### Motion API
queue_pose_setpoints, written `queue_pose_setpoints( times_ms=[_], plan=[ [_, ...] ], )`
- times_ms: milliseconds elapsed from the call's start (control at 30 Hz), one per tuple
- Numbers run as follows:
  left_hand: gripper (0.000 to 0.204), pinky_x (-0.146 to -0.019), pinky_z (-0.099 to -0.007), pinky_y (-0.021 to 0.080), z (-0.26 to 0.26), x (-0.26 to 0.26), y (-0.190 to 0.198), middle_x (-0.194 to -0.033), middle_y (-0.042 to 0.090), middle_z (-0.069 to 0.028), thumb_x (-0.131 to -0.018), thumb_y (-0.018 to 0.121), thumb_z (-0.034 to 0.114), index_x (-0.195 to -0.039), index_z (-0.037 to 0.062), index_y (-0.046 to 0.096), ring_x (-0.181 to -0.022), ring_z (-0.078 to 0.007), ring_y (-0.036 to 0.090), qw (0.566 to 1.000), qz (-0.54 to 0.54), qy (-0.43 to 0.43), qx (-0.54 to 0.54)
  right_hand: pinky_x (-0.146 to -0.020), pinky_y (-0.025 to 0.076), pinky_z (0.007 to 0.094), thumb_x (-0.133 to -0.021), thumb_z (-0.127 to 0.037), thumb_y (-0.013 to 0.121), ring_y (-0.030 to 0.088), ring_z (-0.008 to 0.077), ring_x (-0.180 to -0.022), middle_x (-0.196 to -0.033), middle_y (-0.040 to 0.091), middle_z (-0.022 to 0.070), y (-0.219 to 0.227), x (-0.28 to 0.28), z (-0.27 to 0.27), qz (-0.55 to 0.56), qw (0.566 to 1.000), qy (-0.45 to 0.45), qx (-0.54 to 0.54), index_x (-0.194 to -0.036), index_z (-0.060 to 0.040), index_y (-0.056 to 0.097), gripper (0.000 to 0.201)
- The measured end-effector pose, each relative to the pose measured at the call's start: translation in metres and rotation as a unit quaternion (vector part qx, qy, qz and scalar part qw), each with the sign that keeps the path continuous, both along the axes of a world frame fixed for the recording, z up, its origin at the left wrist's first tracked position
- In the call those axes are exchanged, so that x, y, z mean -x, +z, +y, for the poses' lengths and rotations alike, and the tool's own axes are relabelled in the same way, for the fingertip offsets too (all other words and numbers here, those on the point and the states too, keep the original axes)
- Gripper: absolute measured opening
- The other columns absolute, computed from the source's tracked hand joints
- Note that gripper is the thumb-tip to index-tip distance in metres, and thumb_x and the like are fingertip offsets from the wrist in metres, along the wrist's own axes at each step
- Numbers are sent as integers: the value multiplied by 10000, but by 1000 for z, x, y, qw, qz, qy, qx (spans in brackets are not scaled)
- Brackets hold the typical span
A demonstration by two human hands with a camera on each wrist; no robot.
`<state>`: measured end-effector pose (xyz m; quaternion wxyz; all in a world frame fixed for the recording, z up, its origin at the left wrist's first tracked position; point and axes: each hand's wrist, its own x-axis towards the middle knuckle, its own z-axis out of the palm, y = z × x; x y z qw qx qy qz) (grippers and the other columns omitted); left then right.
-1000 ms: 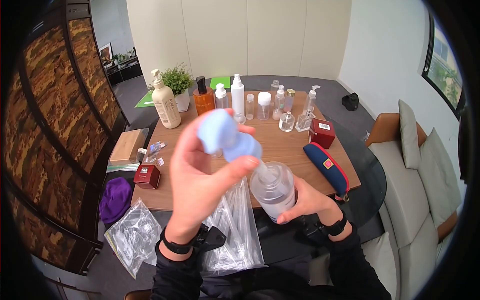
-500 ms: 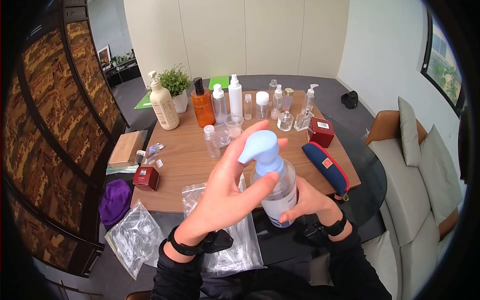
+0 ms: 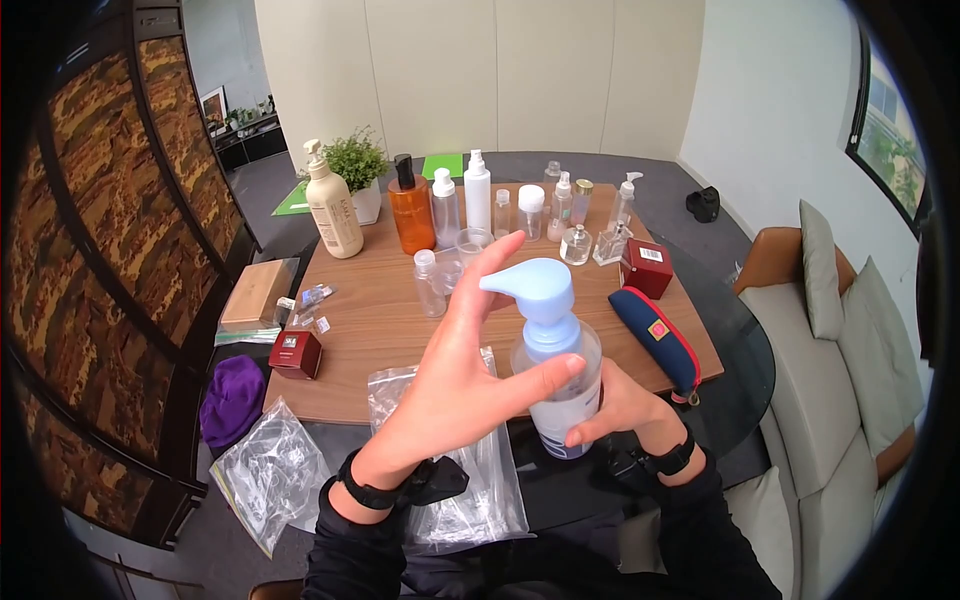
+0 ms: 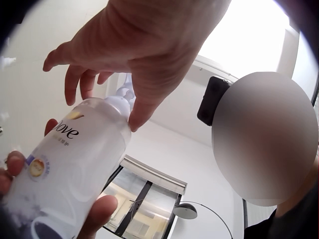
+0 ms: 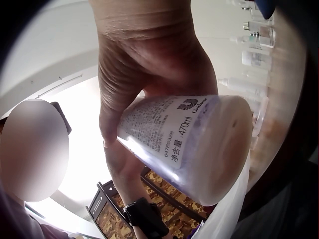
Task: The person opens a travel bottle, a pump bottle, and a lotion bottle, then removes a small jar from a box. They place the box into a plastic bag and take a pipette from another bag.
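My right hand (image 3: 628,402) grips a clear Dove pump bottle (image 3: 566,415) round its body, holding it over the near edge of the table. A light blue pump head (image 3: 545,287) sits on the bottle's neck, its spout pointing left. My left hand (image 3: 447,388) is spread beside the pump, thumb right at the bottle's shoulder and fingers extended behind the neck. In the left wrist view, the loosely bent fingers (image 4: 75,82) surround the top of the bottle. The right wrist view shows the back label (image 5: 174,132) and the bottle's base.
The wooden tabletop (image 3: 350,345) carries a row of bottles, including an amber bottle (image 3: 411,215) and a cream pump bottle (image 3: 333,205). A small clear bottle (image 3: 430,285) stands just beyond my left hand. A navy pouch (image 3: 655,335) lies right, plastic bags (image 3: 465,500) in front.
The blue pump head went from being held above the open bottle to sitting on its neck. My left fingers have since spread away from it, and its spout points further left.
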<state>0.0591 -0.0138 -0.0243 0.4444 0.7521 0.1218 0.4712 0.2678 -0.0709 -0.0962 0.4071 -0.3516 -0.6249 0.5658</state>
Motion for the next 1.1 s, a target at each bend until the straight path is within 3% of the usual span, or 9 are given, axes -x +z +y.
queue_pose_setpoints(
  times_ms=[67, 267, 367, 467, 567, 667, 767, 967, 1100],
  plan=[
    [819, -1037, -381, 360, -1, 1, 4, -1334, 443, -120, -778, 734, 56, -1442, -6, 257, -1212, -223, 502, 999, 25, 22, 3, -1019, 371, 354, -630, -195, 882, 468, 175, -1179, -1276, 502, 83, 0, 0, 0, 3, 1000, -2, -1, -1381, -23, 336, 945],
    [833, -1040, -374, 356, -2, 2, 4, -1329, 441, -113, -770, 756, 73, -1441, 0, 267, -1202, -217, 501, 989, -6, -90, 115, -1008, 381, 356, -630, -200, 882, 479, 173, -1168, -1251, 517, 81, 0, 2, 0, 1, 1000, -9, -8, -1374, -26, 342, 936],
    [818, -1035, -368, 363, 3, 0, 1, -1318, 466, -107, -763, 759, 51, -1432, -2, 291, -1182, -215, 523, 997, -8, -55, 54, -1006, 384, 356, -630, -196, 881, 484, 173, -1163, -1244, 522, 77, 0, 0, -1, 5, 1000, -17, -8, -1371, -28, 346, 929],
    [806, -1071, -390, 324, -2, 1, 6, -1215, 582, -124, -768, 769, 108, -1422, 4, 308, -1207, -198, 511, 999, 12, -6, 29, -1006, 386, 359, -625, -198, 884, 488, 176, -1161, -1247, 522, 75, -1, 0, 0, -1, 1000, -14, -11, -1371, -31, 346, 934],
    [792, -1070, -391, 329, 0, 3, 6, -1252, 569, -124, -767, 783, 125, -1408, -6, 337, -1211, -203, 508, 1000, 14, -16, 18, -1007, 389, 364, -616, -208, 889, 491, 181, -1162, -1252, 521, 75, 2, 1, -1, 6, 1000, -14, -24, -1372, -34, 346, 947],
    [778, -1036, -374, 367, -1, 6, 5, -1329, 500, -105, -727, 815, 86, -1367, -34, 390, -1186, -215, 527, 993, -19, -87, 78, -1009, 389, 367, -607, -216, 894, 492, 184, -1166, -1256, 521, 77, 1, -1, -1, 4, 999, 22, -40, -1374, -33, 344, 961],
    [758, -1033, -373, 373, -1, 7, 5, -1301, 528, -125, -736, 805, 87, -1363, -31, 398, -1185, -215, 530, 988, -3, -126, 90, -1011, 388, 367, -606, -219, 894, 489, 185, -1172, -1262, 519, 79, -3, -2, -1, 5, 999, 37, -33, -1377, -32, 342, 966],
    [715, -1049, -372, 359, -3, -2, 3, -1239, 560, -112, -767, 793, 158, -1348, -13, 414, -1202, -202, 507, 995, -17, -49, 89, -1011, 384, 361, -613, -211, 889, 484, 182, -1173, -1268, 513, 79, -2, -1, -1, 14, 1000, 10, -4, -1379, -28, 339, 962],
    [683, -1001, -357, 391, -3, -2, 3, -1167, 572, -87, -706, 837, 203, -1256, -2, 490, -1111, -188, 538, 997, -14, -10, 82, -1011, 379, 358, -621, -198, 884, 481, 181, -1171, -1272, 510, 82, -1, 1, -1, 8, 1000, 21, -9, -1382, -27, 339, 951]
  ],
)
